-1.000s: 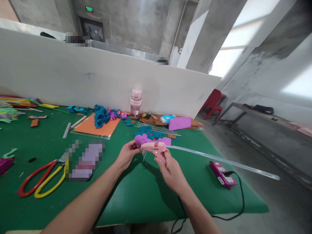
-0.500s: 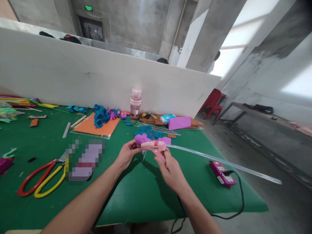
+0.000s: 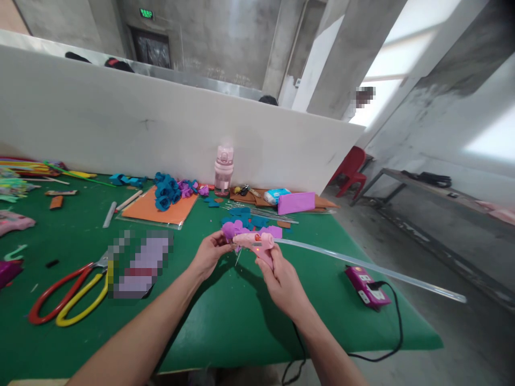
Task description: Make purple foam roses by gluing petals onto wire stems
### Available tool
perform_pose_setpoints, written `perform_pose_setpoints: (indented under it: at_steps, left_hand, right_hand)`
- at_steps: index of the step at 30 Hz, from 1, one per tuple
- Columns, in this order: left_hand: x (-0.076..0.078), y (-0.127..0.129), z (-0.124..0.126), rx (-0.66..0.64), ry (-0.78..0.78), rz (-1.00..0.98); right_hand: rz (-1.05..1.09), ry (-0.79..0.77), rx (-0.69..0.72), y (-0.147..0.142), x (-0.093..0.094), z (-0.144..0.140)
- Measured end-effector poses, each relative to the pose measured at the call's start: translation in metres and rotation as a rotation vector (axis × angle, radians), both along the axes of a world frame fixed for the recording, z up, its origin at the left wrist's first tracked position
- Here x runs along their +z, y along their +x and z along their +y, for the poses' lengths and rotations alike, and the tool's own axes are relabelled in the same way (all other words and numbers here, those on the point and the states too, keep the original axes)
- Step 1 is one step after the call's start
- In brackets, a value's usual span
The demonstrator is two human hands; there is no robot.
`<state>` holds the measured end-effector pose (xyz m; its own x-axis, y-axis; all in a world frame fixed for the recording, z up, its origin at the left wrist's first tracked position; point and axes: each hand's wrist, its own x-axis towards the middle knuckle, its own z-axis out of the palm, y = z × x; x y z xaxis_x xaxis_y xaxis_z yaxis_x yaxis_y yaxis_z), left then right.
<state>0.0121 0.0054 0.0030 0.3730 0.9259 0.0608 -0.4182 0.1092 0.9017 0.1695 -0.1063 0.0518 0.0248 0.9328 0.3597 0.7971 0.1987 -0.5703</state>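
My right hand (image 3: 281, 281) grips a pink hot glue gun (image 3: 257, 244) with a small red light on its side. A long clear glue stick (image 3: 362, 265) juts from its back toward the right, past the table edge. The gun's nozzle points left at a purple paper flower (image 3: 230, 230), which my left hand (image 3: 209, 254) pinches by its thin wire stem just above the green table (image 3: 225, 321). More purple paper pieces (image 3: 276, 231) lie right behind the gun.
Red and yellow scissors (image 3: 66, 297) lie at the left. Blue and purple paper flowers (image 3: 167, 193) sit on an orange sheet (image 3: 153, 212) near a pink bottle (image 3: 223, 170). A purple power strip (image 3: 366, 287) with black cord rests near the right edge. A white partition (image 3: 120, 128) backs the table.
My hands and the glue gun have barely moved; the glue stick's far end has dipped slightly. A pink object has come into view at the far left edge of the table.
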Motion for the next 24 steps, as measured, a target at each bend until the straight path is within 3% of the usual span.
perform_pose_setpoints:
  at_steps: [7, 17, 20, 24]
  left_hand:
    - [0.0, 0.0, 0.0, -0.004, -0.008, 0.006]
    - [-0.001, 0.0, 0.001, -0.011, -0.051, 0.001]
    - [-0.001, 0.0, 0.001, -0.019, -0.064, -0.016]
    - [-0.003, 0.0, 0.003, 0.003, -0.086, -0.043]
  right_hand:
    - [0.11, -0.045, -0.017, 0.002, 0.0, -0.003]
    - [0.744, -0.183, 0.083, -0.001, 0.003, -0.001]
    - [0.731, -0.163, 0.074, -0.003, 0.0, -0.003]
    - [0.501, -0.138, 0.029, -0.007, -0.007, -0.006]
